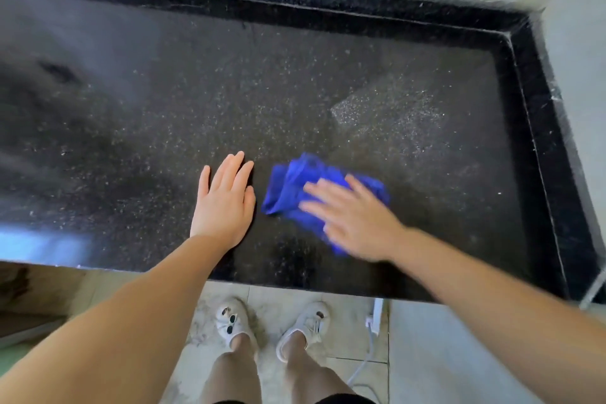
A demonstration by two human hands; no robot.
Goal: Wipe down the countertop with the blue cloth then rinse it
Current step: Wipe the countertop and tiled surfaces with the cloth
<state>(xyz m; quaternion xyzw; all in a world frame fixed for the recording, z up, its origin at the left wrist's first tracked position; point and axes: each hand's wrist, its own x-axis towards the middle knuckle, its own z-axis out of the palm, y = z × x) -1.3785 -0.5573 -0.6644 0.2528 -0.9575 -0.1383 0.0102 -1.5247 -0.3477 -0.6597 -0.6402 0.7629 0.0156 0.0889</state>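
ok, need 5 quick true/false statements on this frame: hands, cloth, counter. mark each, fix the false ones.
1. The right hand presses flat on the blue cloth. True.
2. The left hand grips the cloth. False: it rests flat on the bare countertop, beside the cloth and apart from it.
3. The cloth lies spread out smooth. False: it is bunched and creased.
4. The countertop is dark and speckled, with a raised rim at its back and right. True.
5. The cloth lies at the far back corner. False: it sits near the front edge.
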